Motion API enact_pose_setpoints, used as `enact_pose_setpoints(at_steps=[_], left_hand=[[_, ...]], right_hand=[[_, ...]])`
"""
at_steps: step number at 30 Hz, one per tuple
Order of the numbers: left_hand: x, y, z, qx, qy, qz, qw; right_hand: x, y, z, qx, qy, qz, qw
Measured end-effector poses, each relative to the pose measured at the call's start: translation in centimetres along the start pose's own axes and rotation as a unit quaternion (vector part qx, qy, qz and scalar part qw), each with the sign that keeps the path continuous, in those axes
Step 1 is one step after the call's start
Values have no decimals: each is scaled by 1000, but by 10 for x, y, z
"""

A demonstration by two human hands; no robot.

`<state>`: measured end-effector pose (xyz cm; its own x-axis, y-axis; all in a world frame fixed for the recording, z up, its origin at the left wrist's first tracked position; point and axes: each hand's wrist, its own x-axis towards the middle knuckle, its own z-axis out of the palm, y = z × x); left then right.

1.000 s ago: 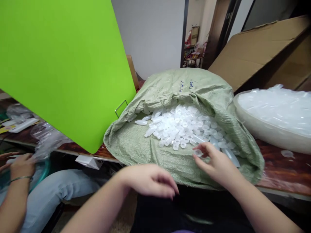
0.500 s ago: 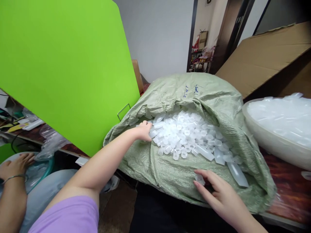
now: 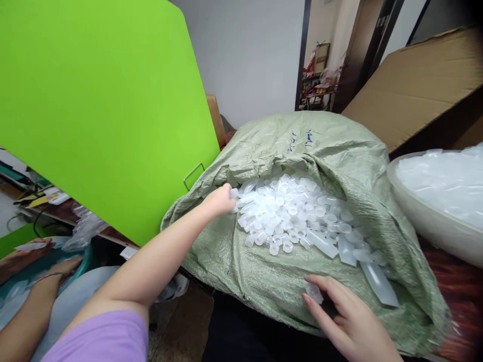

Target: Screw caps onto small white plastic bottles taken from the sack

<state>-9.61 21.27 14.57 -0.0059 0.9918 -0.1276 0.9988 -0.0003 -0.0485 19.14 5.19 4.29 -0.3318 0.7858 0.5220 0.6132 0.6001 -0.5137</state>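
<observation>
A green woven sack [image 3: 222, 256] lies with its mouth towards me. Small translucent white plastic caps or short tubes [image 3: 287, 211] spill from it, along with a few longer flat-ended tubes [image 3: 379, 284]. My left hand [image 3: 221, 200] reaches to the pile's left edge, fingers closed; a translucent plastic piece [image 3: 234, 193] shows at the fingertips. Low over the sack's front, my right hand [image 3: 343, 314] holds a small translucent plastic piece [image 3: 314, 292] between thumb and forefinger. Its other fingers are curled.
A large bowl [image 3: 433, 226] heaped with translucent pieces stands at right, below a cardboard box flap [image 3: 418, 85]. A tall green board [image 3: 113, 110] rises at left. Another person's hands [image 3: 70, 266] are in a teal basin [image 3: 87, 259] at lower left.
My left hand's fingers have drawn together at the pile's edge, a piece now showing at them. My right hand stays much the same. The other person's hands have moved within the basin.
</observation>
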Motion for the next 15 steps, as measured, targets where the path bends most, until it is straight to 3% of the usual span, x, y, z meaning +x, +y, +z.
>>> enact_pose_setpoints(at_steps=[3, 9, 15], left_hand=[[27, 14, -13, -27, -34, 11, 999], [66, 37, -22, -30, -180, 20, 983], [78, 36, -20, -34, -210, 31, 977]], right_hand=[[2, 0, 1, 0, -6, 12, 1000], [0, 2, -1, 12, 8, -1, 1000], [-1, 5, -3, 0, 0, -21, 1000]])
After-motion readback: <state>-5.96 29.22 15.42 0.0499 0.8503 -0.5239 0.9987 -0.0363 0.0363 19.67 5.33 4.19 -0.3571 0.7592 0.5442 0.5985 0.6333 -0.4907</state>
